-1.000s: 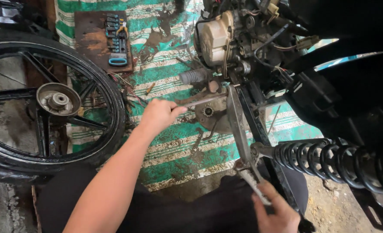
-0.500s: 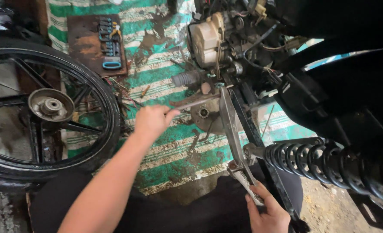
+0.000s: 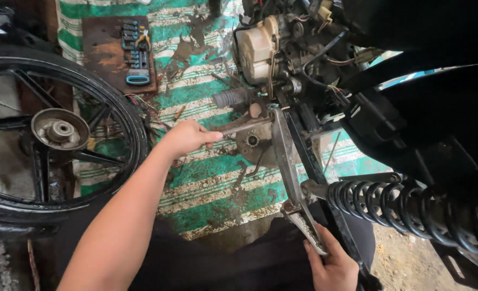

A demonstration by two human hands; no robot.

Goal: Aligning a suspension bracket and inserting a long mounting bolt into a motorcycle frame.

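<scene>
My left hand [image 3: 187,137] grips the end of a long metal wrench [image 3: 241,126] that reaches right to the pivot of a motorcycle's grey swingarm [image 3: 284,161]. My right hand [image 3: 330,264] holds the swingarm's near end at the bottom of the view. A black coil shock absorber [image 3: 406,207] runs from the swingarm to the right. The motorcycle's engine parts and a cream housing [image 3: 258,46] sit above the pivot.
A detached black wheel [image 3: 61,129] with its hub lies on the left. A green and white striped mat [image 3: 206,178] covers the ground. A rusty board with a blue tool set [image 3: 133,51] lies at the top left. Black bodywork [image 3: 427,70] fills the right.
My left hand has stayed on the wrench while the view shifted slightly. My right hand has moved a little up along the swingarm's near end.
</scene>
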